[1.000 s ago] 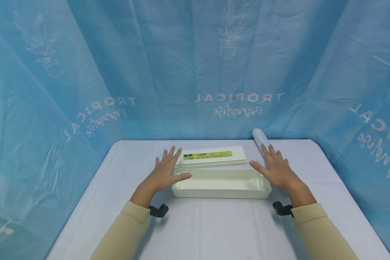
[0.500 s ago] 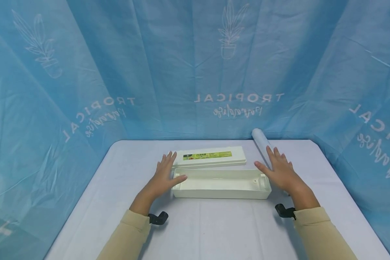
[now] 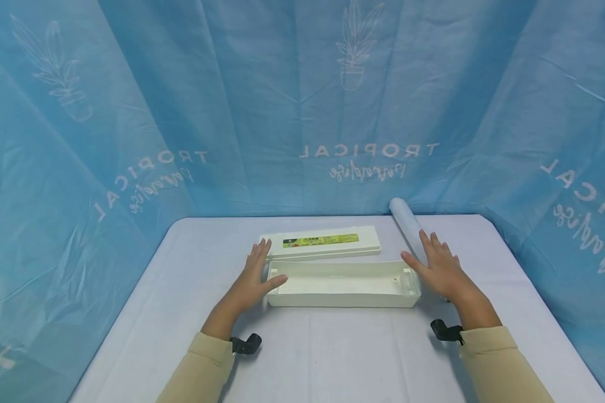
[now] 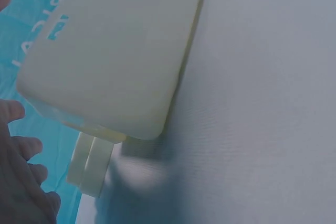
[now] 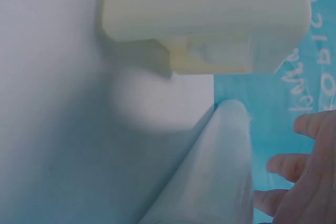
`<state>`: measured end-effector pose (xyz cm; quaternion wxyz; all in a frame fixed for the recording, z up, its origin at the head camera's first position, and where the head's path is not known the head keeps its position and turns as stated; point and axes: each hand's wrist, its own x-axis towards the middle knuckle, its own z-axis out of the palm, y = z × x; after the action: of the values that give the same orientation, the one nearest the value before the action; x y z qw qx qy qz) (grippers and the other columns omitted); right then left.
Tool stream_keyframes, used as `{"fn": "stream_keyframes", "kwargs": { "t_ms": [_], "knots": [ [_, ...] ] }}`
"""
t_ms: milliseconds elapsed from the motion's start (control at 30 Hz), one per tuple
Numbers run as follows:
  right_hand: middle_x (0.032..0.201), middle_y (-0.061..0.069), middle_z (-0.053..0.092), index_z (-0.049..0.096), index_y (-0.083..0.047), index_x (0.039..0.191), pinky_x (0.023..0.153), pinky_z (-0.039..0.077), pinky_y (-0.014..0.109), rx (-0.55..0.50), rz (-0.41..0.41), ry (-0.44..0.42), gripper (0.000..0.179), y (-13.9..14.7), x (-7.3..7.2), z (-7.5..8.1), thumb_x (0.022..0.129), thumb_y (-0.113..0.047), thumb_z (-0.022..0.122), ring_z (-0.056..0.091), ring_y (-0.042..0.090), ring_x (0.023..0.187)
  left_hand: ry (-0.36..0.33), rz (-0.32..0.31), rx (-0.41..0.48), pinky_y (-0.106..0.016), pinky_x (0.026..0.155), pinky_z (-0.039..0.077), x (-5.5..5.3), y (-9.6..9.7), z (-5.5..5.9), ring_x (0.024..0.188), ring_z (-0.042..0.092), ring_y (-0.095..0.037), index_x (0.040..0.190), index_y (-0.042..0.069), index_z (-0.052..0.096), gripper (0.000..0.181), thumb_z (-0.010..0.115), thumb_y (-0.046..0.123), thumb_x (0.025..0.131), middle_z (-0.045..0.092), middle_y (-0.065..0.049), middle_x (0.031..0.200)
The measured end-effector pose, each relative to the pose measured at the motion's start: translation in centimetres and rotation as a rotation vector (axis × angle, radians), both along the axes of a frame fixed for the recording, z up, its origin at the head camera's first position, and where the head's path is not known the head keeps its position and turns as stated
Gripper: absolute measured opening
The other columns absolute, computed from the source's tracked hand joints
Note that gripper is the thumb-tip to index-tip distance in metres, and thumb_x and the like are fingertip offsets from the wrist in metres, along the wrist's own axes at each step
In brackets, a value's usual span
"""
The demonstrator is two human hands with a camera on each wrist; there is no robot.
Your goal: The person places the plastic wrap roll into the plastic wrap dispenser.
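Observation:
A long cream plastic box [image 3: 340, 300], its top side uncovered, lies crosswise on the white-covered table. Behind it sits its long, flat cream lid [image 3: 327, 253] with a yellow-green label. My left hand [image 3: 250, 282] hovers by the box's left end, fingers spread, the thumb overlapping the rim in the head view. At the other end my right hand [image 3: 441, 272] is held with fingers spread, above a pale roll of plastic film [image 3: 406, 223] that it partly hides. Neither hand grips anything. In the right wrist view the film roll [image 5: 215, 166] lies between the box and my fingers.
A blue printed curtain [image 3: 262, 112] stands upright behind the table and at both sides. The white tablecloth [image 3: 353, 358] stretches in front of the box toward me. The roll's far end reaches the table's back edge.
Both hands have drifted apart: the left a little left and nearer me, the right to the right, away from the box. The box, lid and roll stay in place.

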<state>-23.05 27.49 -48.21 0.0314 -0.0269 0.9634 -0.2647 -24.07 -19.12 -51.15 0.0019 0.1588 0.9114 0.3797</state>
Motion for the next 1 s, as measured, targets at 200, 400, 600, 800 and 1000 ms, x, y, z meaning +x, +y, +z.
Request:
{"fn": "stream_keyframes", "kwargs": {
  "t_ms": [200,400,600,800,1000],
  "knots": [
    [0.167,0.036,-0.005,0.001,-0.003,0.168,0.112,0.0,0.082,-0.023,-0.004,-0.019,0.104,0.6,0.1,-0.6,0.102,-0.075,0.037,-0.003,0.064,0.148,-0.006,-0.012,0.062,-0.076,0.116,0.009,0.4,-0.1,-0.5,0.159,-0.006,-0.035,0.171,0.019,0.01,0.1,0.072,0.046,0.097,0.005,-0.01,0.176],
    [0.167,0.036,-0.005,-0.002,-0.003,0.167,0.112,-0.001,0.082,-0.055,-0.009,-0.027,0.103,1.0,0.4,-1.0,0.104,-0.073,0.037,-0.004,0.064,0.149,-0.001,-0.026,0.111,-0.073,0.118,0.009,0.6,0.1,-1.1,0.159,-0.003,-0.036,0.17,0.013,0.013,0.1,0.074,0.041,0.097,0.007,-0.009,0.175],
    [0.167,0.038,-0.004,-0.002,-0.002,0.167,0.112,0.0,0.082,-0.06,-0.021,-0.025,0.102,1.6,0.7,-1.6,0.104,-0.072,0.037,-0.003,0.065,0.148,-0.035,-0.021,0.157,-0.067,0.122,0.008,1.2,0.4,-1.7,0.159,0.001,-0.029,0.171,0.015,0.013,0.102,0.077,0.039,0.096,0.007,-0.007,0.175],
    [0.166,0.039,-0.002,-0.003,0.0,0.166,0.11,0.004,0.085,-0.061,-0.035,-0.026,0.103,2.1,1.0,-1.7,0.104,-0.071,0.037,0.0,0.066,0.147,-0.075,-0.04,0.186,-0.061,0.123,0.013,1.3,0.9,-2.2,0.159,0.008,-0.029,0.171,0.017,0.008,0.11,0.081,0.041,0.093,0.007,-0.004,0.175],
    [0.166,0.039,-0.002,-0.006,-0.001,0.166,0.104,0.013,0.089,-0.079,-0.045,-0.048,0.104,2.6,1.0,-2.0,0.103,-0.072,0.037,0.002,0.066,0.147,-0.106,-0.03,0.221,-0.061,0.121,0.022,1.4,1.1,-2.3,0.155,0.023,-0.034,0.171,0.016,0.006,0.12,0.088,0.04,0.087,0.014,-0.008,0.174]
  ]
}}
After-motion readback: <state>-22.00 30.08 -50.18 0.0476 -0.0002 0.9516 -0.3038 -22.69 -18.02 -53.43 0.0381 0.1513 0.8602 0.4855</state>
